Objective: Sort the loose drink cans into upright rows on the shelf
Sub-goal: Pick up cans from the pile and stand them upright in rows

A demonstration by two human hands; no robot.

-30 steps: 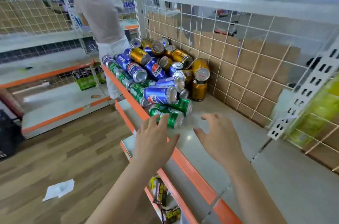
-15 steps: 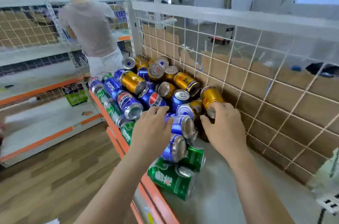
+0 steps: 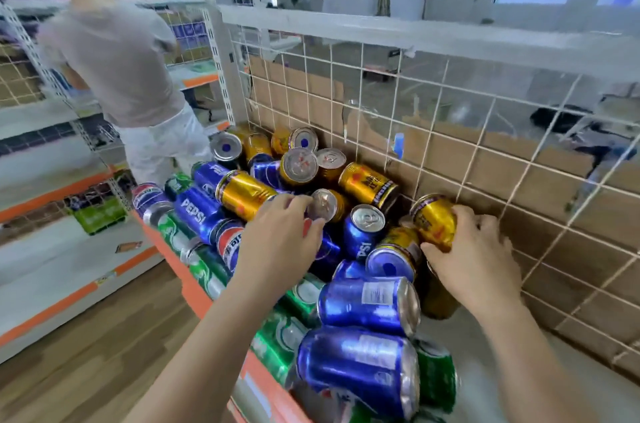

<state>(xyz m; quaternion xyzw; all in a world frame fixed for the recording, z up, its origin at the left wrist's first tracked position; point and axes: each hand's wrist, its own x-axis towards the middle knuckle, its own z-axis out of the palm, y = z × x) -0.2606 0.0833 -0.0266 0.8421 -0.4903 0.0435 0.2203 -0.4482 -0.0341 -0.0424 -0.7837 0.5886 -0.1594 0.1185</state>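
A loose heap of blue Pepsi cans [image 3: 370, 299], gold cans [image 3: 244, 194] and green cans [image 3: 277, 343] lies on the grey shelf [image 3: 485, 353], most on their sides. My right hand [image 3: 474, 256] grips a gold can [image 3: 434, 220] lying at the heap's right edge, near the wire back. My left hand [image 3: 280, 242] rests palm-down on the middle of the heap, its fingers curled over a can with a red patch and touching a silver can end [image 3: 323, 205]. Whether it grips anything I cannot tell.
A white wire grid backed with cardboard [image 3: 519, 187] closes the shelf's far side. An orange strip [image 3: 190, 287] edges the shelf's front. A person in a grey top [image 3: 117, 65] stands at the shelf's left end. More shelving [image 3: 52, 249] lines the left across the wooden floor.
The view has moved closer to the heap. My right hand has closed around the gold can at the right. My left hand has shifted up onto the heap's middle.
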